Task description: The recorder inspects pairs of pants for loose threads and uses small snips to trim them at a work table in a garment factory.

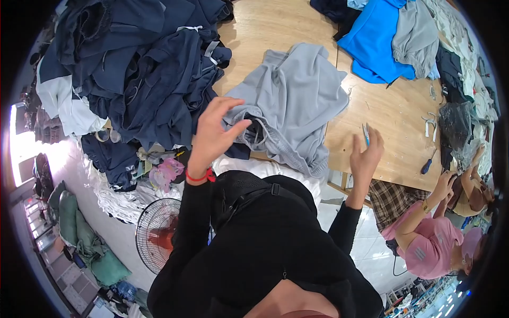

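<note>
Grey shorts (pixel 297 100) lay on wooden table (pixel 392 116), left hand (pixel 214 132) spread wide above them, right hand (pixel 366 153) pinched small blue tool (pixel 365 133), navy clothing pile (pixel 143 69) cut off at rim.

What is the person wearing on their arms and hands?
Both arms are covered by long black sleeves that reach the wrists. The left hand is bare, with a thin red string bracelet around its wrist. The right hand is bare too, with no glove or bracelet that shows. The black top looks soft and plain, without any markings on the sleeves.
</note>
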Action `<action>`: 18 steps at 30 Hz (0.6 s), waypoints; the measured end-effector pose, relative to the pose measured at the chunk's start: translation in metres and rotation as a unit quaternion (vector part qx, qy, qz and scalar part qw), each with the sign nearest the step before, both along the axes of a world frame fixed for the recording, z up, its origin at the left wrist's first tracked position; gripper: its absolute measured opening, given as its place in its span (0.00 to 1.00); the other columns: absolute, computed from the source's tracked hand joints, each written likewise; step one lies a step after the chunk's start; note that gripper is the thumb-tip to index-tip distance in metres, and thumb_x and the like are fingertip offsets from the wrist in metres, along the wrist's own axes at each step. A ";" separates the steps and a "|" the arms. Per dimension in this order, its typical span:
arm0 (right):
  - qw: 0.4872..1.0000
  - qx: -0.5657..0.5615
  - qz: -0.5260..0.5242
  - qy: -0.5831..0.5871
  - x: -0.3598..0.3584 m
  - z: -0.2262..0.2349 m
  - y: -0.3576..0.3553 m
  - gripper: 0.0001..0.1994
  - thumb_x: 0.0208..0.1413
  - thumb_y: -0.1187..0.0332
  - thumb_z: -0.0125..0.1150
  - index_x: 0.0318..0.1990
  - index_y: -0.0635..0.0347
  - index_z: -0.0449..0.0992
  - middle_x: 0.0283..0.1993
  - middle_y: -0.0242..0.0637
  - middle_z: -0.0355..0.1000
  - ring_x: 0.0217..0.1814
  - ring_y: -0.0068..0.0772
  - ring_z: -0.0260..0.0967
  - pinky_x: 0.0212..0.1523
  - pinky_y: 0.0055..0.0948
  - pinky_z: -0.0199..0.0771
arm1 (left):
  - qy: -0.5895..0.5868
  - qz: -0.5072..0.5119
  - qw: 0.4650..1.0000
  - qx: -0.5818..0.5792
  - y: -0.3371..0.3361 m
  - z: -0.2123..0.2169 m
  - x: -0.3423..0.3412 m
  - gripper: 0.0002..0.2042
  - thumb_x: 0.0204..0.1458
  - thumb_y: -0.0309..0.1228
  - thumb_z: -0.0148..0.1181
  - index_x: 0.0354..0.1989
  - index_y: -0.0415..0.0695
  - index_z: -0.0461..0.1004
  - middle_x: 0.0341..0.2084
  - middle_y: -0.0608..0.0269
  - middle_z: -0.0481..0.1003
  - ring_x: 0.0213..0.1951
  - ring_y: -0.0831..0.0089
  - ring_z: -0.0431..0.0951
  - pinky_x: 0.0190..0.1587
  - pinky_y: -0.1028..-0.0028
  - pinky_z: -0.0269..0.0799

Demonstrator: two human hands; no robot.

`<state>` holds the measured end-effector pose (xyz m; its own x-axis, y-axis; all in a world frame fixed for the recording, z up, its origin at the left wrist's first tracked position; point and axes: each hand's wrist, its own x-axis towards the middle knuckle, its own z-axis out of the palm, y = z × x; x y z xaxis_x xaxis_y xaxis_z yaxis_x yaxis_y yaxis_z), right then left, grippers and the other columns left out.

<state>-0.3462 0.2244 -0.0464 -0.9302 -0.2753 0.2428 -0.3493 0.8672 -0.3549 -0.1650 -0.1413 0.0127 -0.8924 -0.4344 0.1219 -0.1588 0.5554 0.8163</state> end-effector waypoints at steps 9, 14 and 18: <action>0.929 -0.060 0.344 -0.118 0.076 0.025 -0.102 0.18 0.39 0.75 0.76 0.40 0.54 0.77 0.35 0.37 0.75 0.38 0.47 0.73 0.39 0.44 0.67 | 0.110 0.065 0.960 -0.249 0.007 -0.031 -0.014 0.20 0.33 0.15 0.63 0.38 0.45 0.85 0.38 0.59 0.78 0.38 0.59 0.77 0.41 0.64 0.75; 0.964 -0.175 0.155 0.125 0.047 0.058 -0.081 0.18 0.33 0.84 0.64 0.36 0.58 0.74 0.30 0.38 0.66 0.35 0.47 0.67 0.40 0.45 0.67 | 0.271 0.156 0.864 -0.394 0.016 -0.006 0.007 0.23 0.33 0.11 0.64 0.41 0.46 0.86 0.36 0.63 0.75 0.38 0.62 0.76 0.40 0.66 0.74; 0.922 -0.180 0.100 0.327 0.025 0.099 -0.071 0.16 0.43 0.77 0.76 0.36 0.57 0.73 0.31 0.34 0.65 0.43 0.50 0.70 0.47 0.42 0.71 | 0.287 0.186 0.847 -0.407 0.018 0.004 0.017 0.20 0.39 0.19 0.77 0.44 0.44 0.84 0.40 0.62 0.75 0.43 0.61 0.77 0.45 0.64 0.73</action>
<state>-0.3209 0.1531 0.0521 -0.4919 -0.2177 0.8430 -0.7315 0.6285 -0.2645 -0.1476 -0.1234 0.0167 -0.4047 -0.2367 0.8833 -0.1532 0.9698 0.1896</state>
